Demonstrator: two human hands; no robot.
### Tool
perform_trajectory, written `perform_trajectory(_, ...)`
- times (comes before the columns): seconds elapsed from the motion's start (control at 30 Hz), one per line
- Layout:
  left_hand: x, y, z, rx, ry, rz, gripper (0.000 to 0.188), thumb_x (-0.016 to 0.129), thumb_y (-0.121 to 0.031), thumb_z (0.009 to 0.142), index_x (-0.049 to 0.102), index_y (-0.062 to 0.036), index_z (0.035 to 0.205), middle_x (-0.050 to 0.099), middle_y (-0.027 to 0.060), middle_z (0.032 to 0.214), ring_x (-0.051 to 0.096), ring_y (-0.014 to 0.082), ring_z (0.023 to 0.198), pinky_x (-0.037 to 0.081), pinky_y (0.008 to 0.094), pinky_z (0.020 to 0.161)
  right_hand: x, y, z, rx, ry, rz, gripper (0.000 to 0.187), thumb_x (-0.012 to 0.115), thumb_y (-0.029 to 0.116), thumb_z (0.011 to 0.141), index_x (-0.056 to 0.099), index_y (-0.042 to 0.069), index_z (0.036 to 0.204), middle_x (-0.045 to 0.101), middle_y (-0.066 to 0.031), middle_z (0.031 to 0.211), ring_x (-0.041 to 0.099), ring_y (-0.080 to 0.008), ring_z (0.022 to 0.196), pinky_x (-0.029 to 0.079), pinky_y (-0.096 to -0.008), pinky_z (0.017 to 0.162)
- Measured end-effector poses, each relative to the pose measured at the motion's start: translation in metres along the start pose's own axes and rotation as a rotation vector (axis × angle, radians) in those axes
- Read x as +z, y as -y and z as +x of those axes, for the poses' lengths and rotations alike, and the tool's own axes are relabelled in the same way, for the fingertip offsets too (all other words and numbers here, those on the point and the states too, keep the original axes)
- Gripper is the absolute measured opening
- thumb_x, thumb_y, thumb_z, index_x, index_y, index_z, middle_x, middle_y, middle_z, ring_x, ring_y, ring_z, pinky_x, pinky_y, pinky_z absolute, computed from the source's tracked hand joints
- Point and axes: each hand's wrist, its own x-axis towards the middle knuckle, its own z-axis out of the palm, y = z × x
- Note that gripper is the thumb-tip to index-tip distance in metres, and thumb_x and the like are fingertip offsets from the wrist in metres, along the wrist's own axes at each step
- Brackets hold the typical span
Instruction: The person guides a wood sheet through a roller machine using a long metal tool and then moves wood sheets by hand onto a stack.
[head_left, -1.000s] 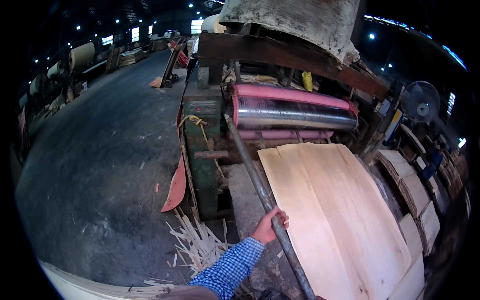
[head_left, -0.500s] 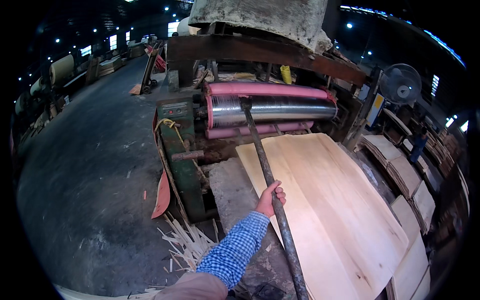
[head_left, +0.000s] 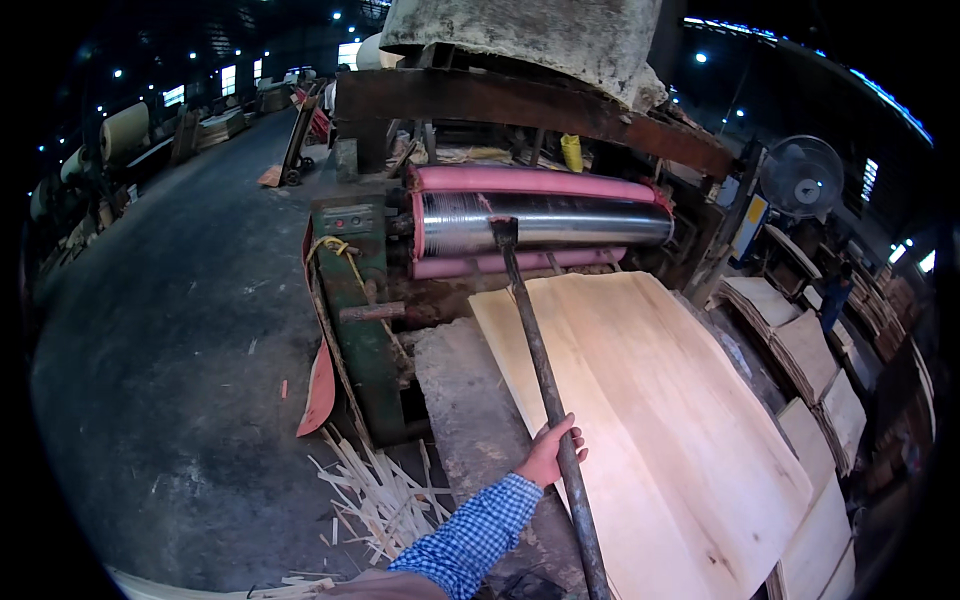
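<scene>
My left hand [head_left: 550,455], in a blue checked sleeve, is closed around the shaft of a long-handled scraper [head_left: 545,370]. The dark metal pole slants from the lower edge up and away to the left. Its flat, wide head [head_left: 505,233] lies over the shiny metal roller [head_left: 570,220]; whether it touches is hard to tell. Pink-coated rollers [head_left: 540,180] run above and below the metal one. Under the pole, pale wood veneer sheets [head_left: 650,400] lie on a worn grey table [head_left: 460,390]. My right hand is out of view.
At the left stands the machine's green housing [head_left: 360,340] with a yellow rope. Wood strips [head_left: 385,500] litter the floor below it. Stacked veneer [head_left: 810,360] and a fan [head_left: 802,178] are to the right. A hand truck [head_left: 298,140] stands farther back.
My left hand has drawn the scraper back toward me, so its head sits lower on the metal roller. The grip is still closed on the pole.
</scene>
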Motion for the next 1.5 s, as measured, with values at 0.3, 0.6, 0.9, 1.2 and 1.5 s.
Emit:
perform_trajectory(0.3, 0.018, -0.045, 0.070, -0.084, 0.152, -0.027, 0.018, 0.060, -0.029, 0.086, 0.052, -0.0128, 0.085, 0.048, -0.0031, 0.063, 0.048, 0.0109, 0.055, 0.043, 0.0269, 0.049, 0.022, -0.004, 0.052, 0.003, -0.038, 0.229, 0.033, 0.063, 0.023, 0.080, 0.054, 0.000, 0.102, 0.060, -0.0194, 0.070, 0.059, -0.0313, 0.054, 0.047, -0.0393, 0.049)
perform_trajectory(0.6, 0.030, -0.042, 0.129, 0.176, -0.101, 0.202, 0.026, 0.067, -0.032, 0.080, 0.050, -0.0133, 0.084, 0.051, -0.0002, 0.063, 0.051, 0.0128, 0.048, 0.042, 0.0284, 0.042, 0.036, -0.037, 0.135, -0.037, -0.165, -0.104, 0.032, 0.063, 0.029, 0.082, 0.051, 0.003, 0.096, 0.060, -0.0212, 0.070, 0.058, -0.0401, 0.064, 0.046, -0.0442, 0.056)
perform_trajectory(0.9, 0.023, -0.033, 0.141, 0.417, -0.310, 0.377, 0.030, 0.067, -0.031, 0.079, 0.053, -0.0053, 0.082, 0.052, 0.0048, 0.059, 0.052, 0.0148, 0.046, 0.044, 0.0273, 0.042, 0.033, -0.049, 0.146, -0.156, -0.274, -0.125, 0.026, 0.058, 0.024, 0.084, 0.048, 0.003, 0.096, 0.054, -0.0217, 0.081, 0.053, -0.0418, 0.075, 0.044, -0.0473, 0.064)
perform_trajectory(1.2, 0.018, -0.038, 0.117, 0.445, -0.286, 0.430, 0.030, 0.066, -0.031, 0.081, 0.054, -0.0030, 0.082, 0.054, 0.0064, 0.059, 0.053, 0.0149, 0.047, 0.046, 0.0272, 0.045, 0.035, -0.046, 0.123, -0.176, -0.083, -0.061, 0.026, 0.057, 0.022, 0.085, 0.048, -0.002, 0.093, 0.053, -0.0238, 0.079, 0.052, -0.0429, 0.073, 0.043, -0.0470, 0.064)
perform_trajectory(1.5, 0.005, -0.007, 0.064, 0.326, -0.154, 0.393, 0.025, 0.063, -0.026, 0.083, 0.051, -0.0049, 0.086, 0.054, 0.0063, 0.063, 0.052, 0.0138, 0.051, 0.047, 0.0273, 0.050, 0.062, -0.092, 0.075, -0.108, 0.009, -0.082, 0.042, 0.061, 0.027, 0.082, 0.050, -0.005, 0.106, 0.059, -0.0231, 0.074, 0.057, -0.0380, 0.064, 0.045, -0.0427, 0.057)
